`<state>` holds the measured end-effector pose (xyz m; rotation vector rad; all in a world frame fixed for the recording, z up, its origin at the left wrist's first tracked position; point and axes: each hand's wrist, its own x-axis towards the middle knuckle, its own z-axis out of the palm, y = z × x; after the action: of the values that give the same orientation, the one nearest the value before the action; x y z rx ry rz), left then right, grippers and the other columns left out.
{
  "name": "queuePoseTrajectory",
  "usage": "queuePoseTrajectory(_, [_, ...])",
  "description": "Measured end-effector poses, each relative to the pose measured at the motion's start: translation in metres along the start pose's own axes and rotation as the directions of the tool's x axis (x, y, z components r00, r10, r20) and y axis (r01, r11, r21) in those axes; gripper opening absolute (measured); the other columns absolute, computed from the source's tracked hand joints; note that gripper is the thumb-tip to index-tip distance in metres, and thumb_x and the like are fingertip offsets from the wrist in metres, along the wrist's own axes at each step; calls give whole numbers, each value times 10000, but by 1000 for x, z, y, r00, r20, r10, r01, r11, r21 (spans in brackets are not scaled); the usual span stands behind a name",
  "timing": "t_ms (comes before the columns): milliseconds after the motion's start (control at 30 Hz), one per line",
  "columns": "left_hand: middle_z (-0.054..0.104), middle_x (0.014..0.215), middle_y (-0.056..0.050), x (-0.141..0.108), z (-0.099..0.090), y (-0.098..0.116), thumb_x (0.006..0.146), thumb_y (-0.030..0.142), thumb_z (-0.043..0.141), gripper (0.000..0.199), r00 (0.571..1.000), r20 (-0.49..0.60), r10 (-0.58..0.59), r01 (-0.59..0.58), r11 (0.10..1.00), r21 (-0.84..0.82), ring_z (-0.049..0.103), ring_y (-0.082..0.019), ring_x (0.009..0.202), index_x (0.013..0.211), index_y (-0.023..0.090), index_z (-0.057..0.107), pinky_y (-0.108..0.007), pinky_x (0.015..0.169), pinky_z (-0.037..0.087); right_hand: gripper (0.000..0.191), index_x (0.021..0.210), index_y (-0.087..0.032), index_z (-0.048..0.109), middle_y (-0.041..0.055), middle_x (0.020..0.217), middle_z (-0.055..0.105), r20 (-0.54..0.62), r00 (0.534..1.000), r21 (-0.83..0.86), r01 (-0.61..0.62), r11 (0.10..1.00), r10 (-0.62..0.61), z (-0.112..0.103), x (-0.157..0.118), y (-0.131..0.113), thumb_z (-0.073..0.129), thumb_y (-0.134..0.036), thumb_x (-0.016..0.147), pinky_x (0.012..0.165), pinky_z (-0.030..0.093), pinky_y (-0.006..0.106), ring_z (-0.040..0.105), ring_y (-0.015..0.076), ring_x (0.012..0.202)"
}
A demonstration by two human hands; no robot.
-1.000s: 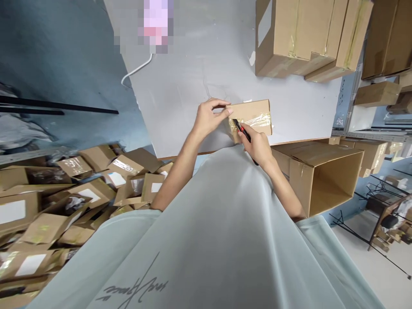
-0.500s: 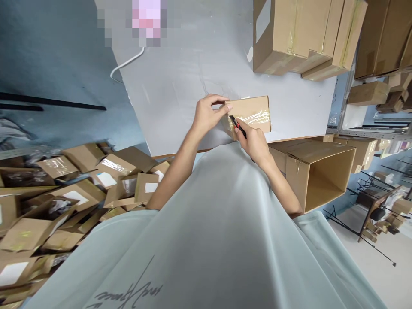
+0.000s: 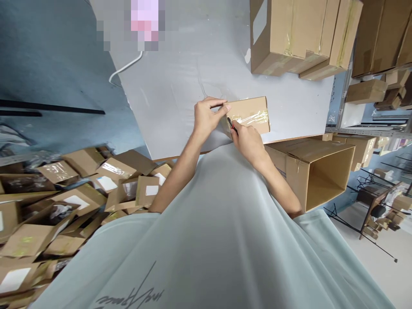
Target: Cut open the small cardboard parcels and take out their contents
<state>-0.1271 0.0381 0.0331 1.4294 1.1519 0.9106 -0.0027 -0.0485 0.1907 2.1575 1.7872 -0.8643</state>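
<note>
A small cardboard box (image 3: pixel 246 106) lies on the table in front of me, with shiny clear tape (image 3: pixel 255 117) along its top. Gripping the box by its far left corner is my left hand (image 3: pixel 205 116), its thumb on the top and its fingers at the end face. My right hand (image 3: pixel 250 142) is wrapped around a black and red utility knife (image 3: pixel 232 124). The knife's tip is at the left end of the box, where the tape reaches the edge. Whether the blade is in the tape I cannot tell.
Large taped cartons (image 3: pixel 296 38) stand at the back right of the grey table (image 3: pixel 167 94). An open carton (image 3: pixel 328 176) is beside me on the right. Many opened boxes (image 3: pixel 83 197) are piled at the left. A white cable (image 3: pixel 127 68) hangs over the table's left edge.
My right hand has shifted slightly left with the utility knife, and its handle is now more covered by the fingers. My left hand keeps its hold on the box.
</note>
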Motion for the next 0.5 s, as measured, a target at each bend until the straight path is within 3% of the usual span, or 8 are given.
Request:
queuePoseTrajectory(233, [883, 1139, -30, -2, -1, 5, 947, 421, 843, 213, 1000, -27, -10, 11, 1000, 15, 822, -270, 1127, 1070, 262, 914, -418, 1070, 666, 442, 1474, -110, 687, 254, 1240, 821, 28, 997, -80, -72, 994, 74, 4, -1, -17, 385, -125, 1152, 997, 598, 465, 797, 381, 1185])
queuePoseTrajectory(400, [884, 1118, -28, -3, 0, 7, 929, 369, 855, 174, 1000, -19, -21, 21, 999, 28, 822, -272, 1104, 1055, 269, 921, -427, 1059, 670, 392, 1398, -123, 718, 269, 1154, 837, -6, 996, -4, -90, 996, 90, 17, -4, -15, 417, -177, 1154, 957, 642, 517, 814, 409, 1138])
queuePoseTrajectory(500, [879, 1127, -27, -4, 2, 5, 950, 376, 833, 196, 999, -40, -15, 16, 999, 34, 815, -269, 1121, 1094, 275, 917, -431, 1063, 667, 382, 1334, -136, 745, 263, 1130, 836, -36, 996, 0, -80, 997, 80, 24, -1, -14, 415, -175, 1145, 946, 645, 486, 815, 390, 1126])
